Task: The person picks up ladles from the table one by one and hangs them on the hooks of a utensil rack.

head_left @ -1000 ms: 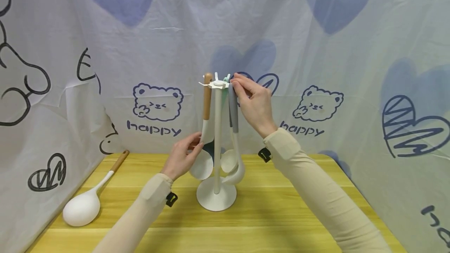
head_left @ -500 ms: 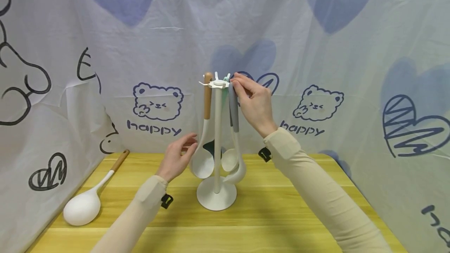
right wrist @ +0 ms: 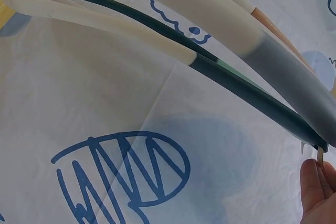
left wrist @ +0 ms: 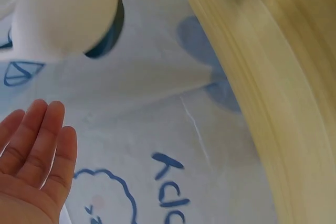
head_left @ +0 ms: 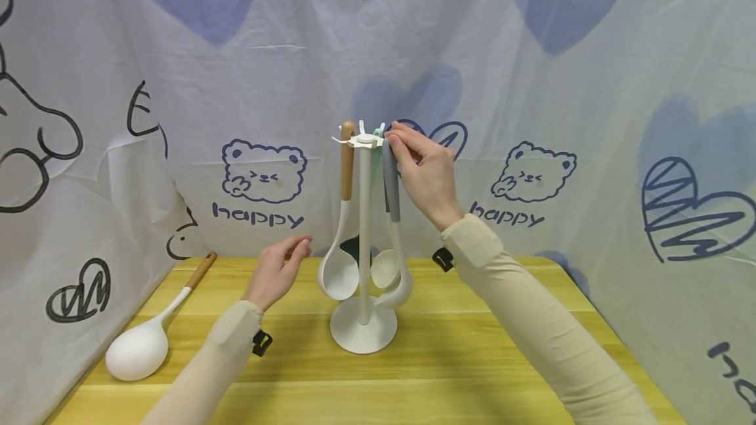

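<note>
A white utensil rack [head_left: 365,235] stands upright, with several kitchen utensils hanging from its hooks. My right hand [head_left: 428,179] pinches at a hook on the rack's right side, right by the top of a grey-handled ladle [head_left: 392,182]; in the right wrist view the hook's tip goes in between my fingertips [right wrist: 311,178]. Left of the pole hangs a white ladle with a wooden handle [head_left: 347,169]. My left hand [head_left: 273,274] is in the air to the left of that ladle, apart from it, holding nothing. Its fingers look loosely extended in the left wrist view.
Another white wooden-handled ladle [head_left: 137,349] lies bowl up-side unclear at the table's left. Behind the grey-handled ladle hangs a dark green-handled utensil [right wrist: 252,93]. A printed cloth [head_left: 266,84] surrounds the wooden table [head_left: 461,372].
My left hand has let go of the wooden-handled ladle's neck and moved left and slightly down. That ladle now hangs freely. My right hand stays at the hook.
</note>
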Available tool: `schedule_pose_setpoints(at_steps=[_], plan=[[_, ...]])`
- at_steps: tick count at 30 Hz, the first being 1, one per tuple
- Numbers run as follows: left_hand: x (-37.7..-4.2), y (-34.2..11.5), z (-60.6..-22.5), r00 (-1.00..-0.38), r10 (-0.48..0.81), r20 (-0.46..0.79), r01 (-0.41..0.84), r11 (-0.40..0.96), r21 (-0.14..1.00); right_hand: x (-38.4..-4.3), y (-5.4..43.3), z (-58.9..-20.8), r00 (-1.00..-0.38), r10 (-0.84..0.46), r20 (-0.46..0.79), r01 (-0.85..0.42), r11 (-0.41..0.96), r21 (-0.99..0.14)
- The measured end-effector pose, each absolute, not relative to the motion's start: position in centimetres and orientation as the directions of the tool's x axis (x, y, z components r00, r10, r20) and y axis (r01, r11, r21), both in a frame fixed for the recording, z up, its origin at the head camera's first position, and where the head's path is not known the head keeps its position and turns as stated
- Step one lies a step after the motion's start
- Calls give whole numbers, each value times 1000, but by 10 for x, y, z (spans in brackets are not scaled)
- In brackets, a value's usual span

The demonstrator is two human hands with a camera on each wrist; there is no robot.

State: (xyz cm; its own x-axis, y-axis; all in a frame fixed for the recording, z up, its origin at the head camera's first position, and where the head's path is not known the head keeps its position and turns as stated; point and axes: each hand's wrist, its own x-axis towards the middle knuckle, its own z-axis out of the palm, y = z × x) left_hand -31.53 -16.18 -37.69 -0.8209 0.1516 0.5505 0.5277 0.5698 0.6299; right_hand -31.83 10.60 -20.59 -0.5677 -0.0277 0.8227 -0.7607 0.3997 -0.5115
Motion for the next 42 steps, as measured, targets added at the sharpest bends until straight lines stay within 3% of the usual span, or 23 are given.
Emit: schedule_pose_setpoints(at_steps=[7, 16, 26, 42], plan=[[-321, -183, -386, -878, 122, 463, 427, 638, 641, -319, 106, -206, -554, -30, 832, -769, 402, -497], [-326, -204, -394, -907, 98, 410, 346, 730, 590, -319, 109, -207, -557, -53, 829, -770, 407, -491], [-330, -223, -391, -913, 146, 381, 325, 824, 464, -325, 116, -218, -433, -44, 900, -808, 463, -366], [-331, -258, -374, -968, 195, 160, 231, 938, 257, -331, 142, -255, -547, -136, 826, -724, 572, -386]])
